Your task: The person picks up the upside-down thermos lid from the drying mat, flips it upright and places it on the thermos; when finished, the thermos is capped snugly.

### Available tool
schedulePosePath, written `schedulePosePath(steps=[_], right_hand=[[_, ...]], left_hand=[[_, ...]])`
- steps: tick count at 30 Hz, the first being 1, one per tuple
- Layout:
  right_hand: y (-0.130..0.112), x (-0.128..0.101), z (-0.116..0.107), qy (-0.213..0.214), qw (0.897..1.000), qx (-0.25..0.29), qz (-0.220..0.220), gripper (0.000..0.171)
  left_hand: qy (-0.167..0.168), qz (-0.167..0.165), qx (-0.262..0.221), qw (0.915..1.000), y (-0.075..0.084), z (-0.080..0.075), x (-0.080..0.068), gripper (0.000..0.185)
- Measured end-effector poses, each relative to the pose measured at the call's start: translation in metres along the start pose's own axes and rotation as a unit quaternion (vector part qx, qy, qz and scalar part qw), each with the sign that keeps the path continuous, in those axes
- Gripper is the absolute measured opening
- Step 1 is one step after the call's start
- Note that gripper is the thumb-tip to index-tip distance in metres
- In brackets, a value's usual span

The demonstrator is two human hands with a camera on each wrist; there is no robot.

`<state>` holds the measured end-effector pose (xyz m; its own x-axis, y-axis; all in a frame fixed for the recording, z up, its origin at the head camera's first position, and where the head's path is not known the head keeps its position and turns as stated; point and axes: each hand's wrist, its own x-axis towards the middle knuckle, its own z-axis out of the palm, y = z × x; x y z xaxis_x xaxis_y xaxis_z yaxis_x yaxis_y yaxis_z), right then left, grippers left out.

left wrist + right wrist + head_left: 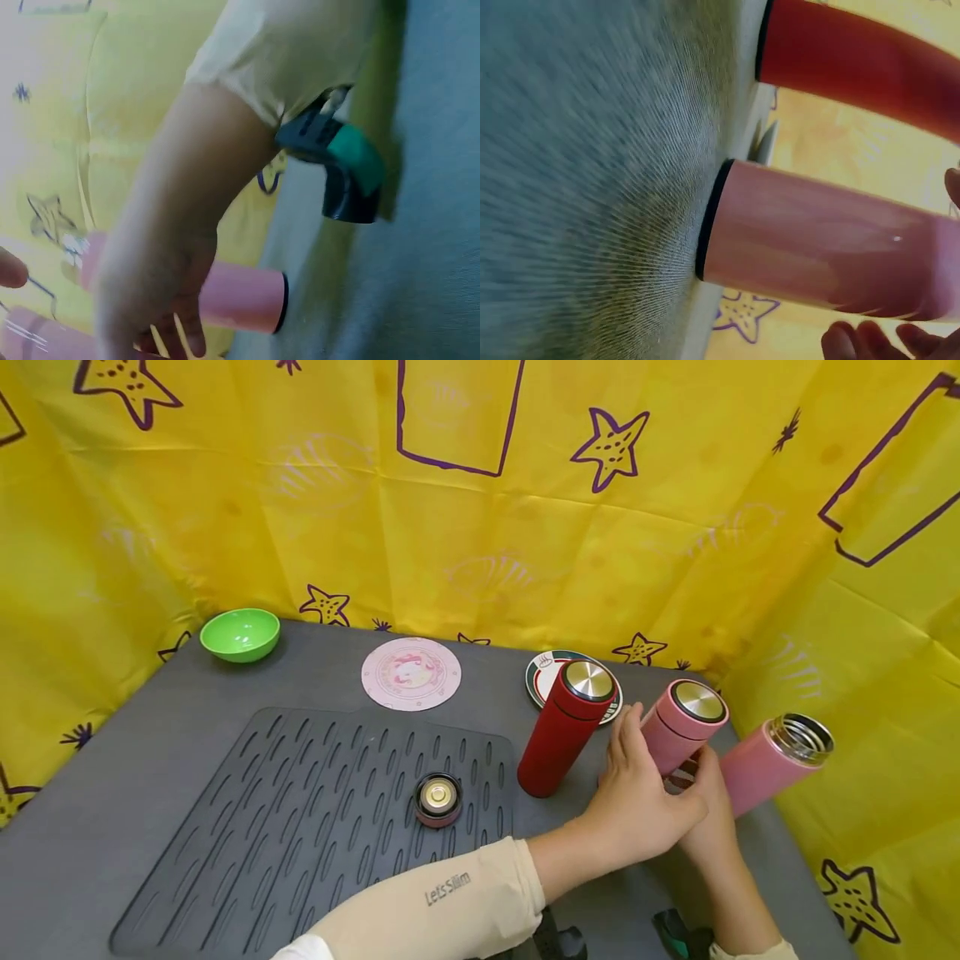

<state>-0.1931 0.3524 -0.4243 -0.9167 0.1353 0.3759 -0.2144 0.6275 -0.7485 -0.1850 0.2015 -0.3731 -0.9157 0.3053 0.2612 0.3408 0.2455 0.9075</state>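
Note:
A capped pink flask stands on the table between my two hands, its base down on the surface in the right wrist view. My left hand lies along its left side, fingers fairly straight and upward. My right hand is at its lower right. Its fingertips show a little off the flask's wall in the right wrist view. Just right of the hands stands a lidless pink flask, steel mouth bare. To the left is a capped red flask.
An upturned flask lid lies on a dark ribbed mat. Along the back are a green bowl, a pink round mat and a patterned plate, partly behind the red flask. A yellow cloth hangs behind.

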Motion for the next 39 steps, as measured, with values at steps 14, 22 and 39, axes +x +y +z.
schedulePosePath(steps=[14, 22, 39], right_hand=[[-0.043, -0.059, -0.007, 0.084, 0.983, -0.122, 0.112, 0.105], [-0.055, -0.08, 0.013, 0.107, 0.965, -0.196, -0.141, 0.095], [-0.073, -0.073, 0.068, -0.082, 0.967, -0.173, -0.165, 0.077]], left_hand=[[-0.029, 0.083, 0.169, 0.9816, -0.031, -0.156, -0.084, 0.073], [-0.007, 0.065, 0.407, 0.9111, -0.079, -0.214, -0.096, 0.086], [-0.075, 0.002, 0.439, 0.8952, -0.128, -0.201, -0.075, 0.069]])
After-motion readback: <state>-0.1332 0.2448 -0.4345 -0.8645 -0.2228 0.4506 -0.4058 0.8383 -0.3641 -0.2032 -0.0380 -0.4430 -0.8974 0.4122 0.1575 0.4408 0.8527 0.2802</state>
